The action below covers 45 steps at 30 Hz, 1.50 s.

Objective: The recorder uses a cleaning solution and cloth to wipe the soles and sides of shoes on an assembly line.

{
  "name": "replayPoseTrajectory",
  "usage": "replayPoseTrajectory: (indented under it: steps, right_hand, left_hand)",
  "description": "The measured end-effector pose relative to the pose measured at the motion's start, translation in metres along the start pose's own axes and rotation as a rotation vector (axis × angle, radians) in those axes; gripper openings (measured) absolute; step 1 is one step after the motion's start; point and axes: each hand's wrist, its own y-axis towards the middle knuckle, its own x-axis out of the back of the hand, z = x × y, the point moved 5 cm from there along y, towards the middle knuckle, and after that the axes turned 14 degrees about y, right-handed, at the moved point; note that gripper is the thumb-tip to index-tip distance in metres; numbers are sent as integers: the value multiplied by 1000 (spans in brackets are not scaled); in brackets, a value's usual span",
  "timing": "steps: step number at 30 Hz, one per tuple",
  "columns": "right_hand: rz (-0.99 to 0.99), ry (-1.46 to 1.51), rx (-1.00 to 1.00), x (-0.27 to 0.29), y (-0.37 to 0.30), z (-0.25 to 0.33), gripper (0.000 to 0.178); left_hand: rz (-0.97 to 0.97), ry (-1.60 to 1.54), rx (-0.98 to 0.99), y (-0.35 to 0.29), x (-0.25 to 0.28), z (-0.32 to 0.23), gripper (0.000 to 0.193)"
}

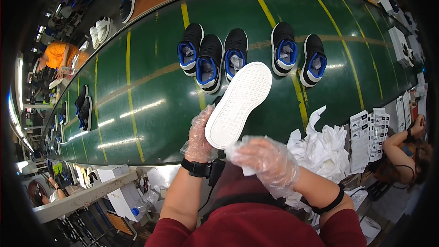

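Note:
My left hand, in a clear plastic glove, grips a shoe whose white patterned sole faces me; the upper is mostly hidden behind it. By the lower end of that sole, my gloved right hand is closed around a crumpled white tissue. Past the held shoe, several black shoes with blue linings stand on the green conveyor belt. Grey-white paper is stuffed in their openings, as in the black shoe to the right.
A heap of white tissue paper lies right of my hands, beside printed label sheets. More dark shoes stand farther left. A plastic bottle lies below the belt's near edge. Other people sit at both sides, one in orange.

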Motion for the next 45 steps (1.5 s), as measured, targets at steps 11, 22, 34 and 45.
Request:
replayPoseTrajectory:
  steps: [11, 22, 34, 45]
  right_hand:
    - [160, 69, -31, -28, 8, 1, 37]
    - [-191, 156, -356, 17, -62, -48, 45]
    - [-225, 197, -424, 31, -62, -74, 51]
    - [-383, 109, -554, 57, -57, -50, 44]
  left_hand:
    - [48, 259, -135, 5, -45, -19, 18]
    - [-103, 1924, -1318, 91, -180, -47, 32]
    - [-179, 2197, -755, 134, -120, 3, 41]
    - [18, 578, -538, 103, -97, -90, 53]
